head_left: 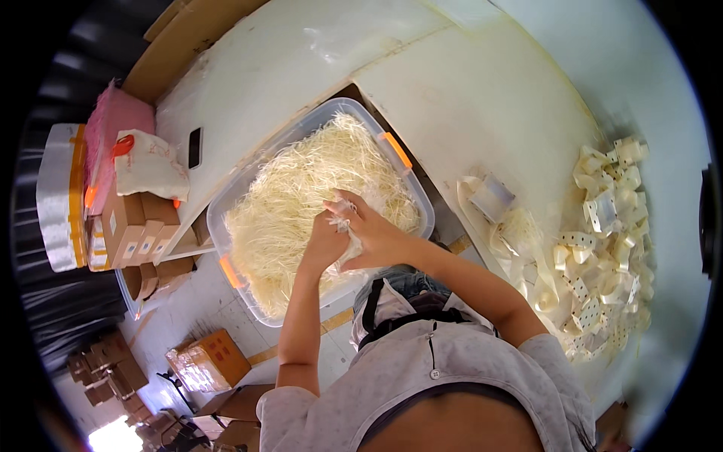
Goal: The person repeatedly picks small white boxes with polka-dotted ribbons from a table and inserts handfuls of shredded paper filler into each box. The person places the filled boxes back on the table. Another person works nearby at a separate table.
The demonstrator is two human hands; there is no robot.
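Scuffed white tabletop (482, 98), grey tiled floor (237, 309), one plastic-wrapped carton (215, 361). One translucent rectangular bin (428, 215), two orange latches (397, 150) visible, heaped with thin cream shreds (297, 177). Above them, my left hand (327, 239) curls on one crinkly white wad (343, 219); right hand (370, 234) touches it, thumb spread, can't tell if gripping.

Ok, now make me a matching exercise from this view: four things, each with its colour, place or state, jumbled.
Things
1. Phone
2. Left hand and right hand
3. Plastic tub
4. Ribbon pile

Descriptions
A. Has orange handles
B. Cream-coloured, heaped toward the picture's right side
C. Dark-faced, lying flat on a pale surface
D. Close together over pale shreds, with whitish strands between them

Pairs: 1-C, 2-D, 3-A, 4-B
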